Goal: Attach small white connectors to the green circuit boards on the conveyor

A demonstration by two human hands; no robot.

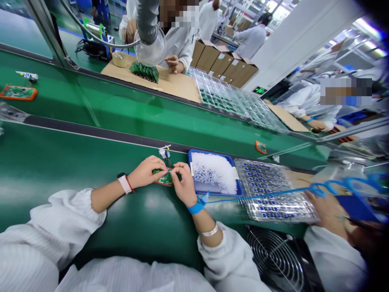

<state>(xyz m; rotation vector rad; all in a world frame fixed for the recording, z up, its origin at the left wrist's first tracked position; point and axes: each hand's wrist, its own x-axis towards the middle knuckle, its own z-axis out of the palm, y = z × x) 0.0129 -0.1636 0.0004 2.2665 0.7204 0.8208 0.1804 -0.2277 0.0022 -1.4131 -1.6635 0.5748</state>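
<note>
A small green circuit board in an orange frame (165,179) lies on the green bench surface (91,162) in front of me. My left hand (147,171) has its fingers curled down onto the board's left side. My right hand (183,184) pinches at the board's right edge; whether a small part sits between its fingertips is too small to tell. A blue strap (196,207) wraps my right wrist, with a coiled blue cord (319,188) running off to the right. A white connector with wires (164,151) lies just beyond the board.
A blue tray of white pellets (212,172) stands right of my hands, then a clear tray of small blue parts (270,190) with another person's hand (326,207) on it. A fan grille (273,255) sits below. Across the belt, people in white coats, stacked boards (145,71), clear trays (234,99).
</note>
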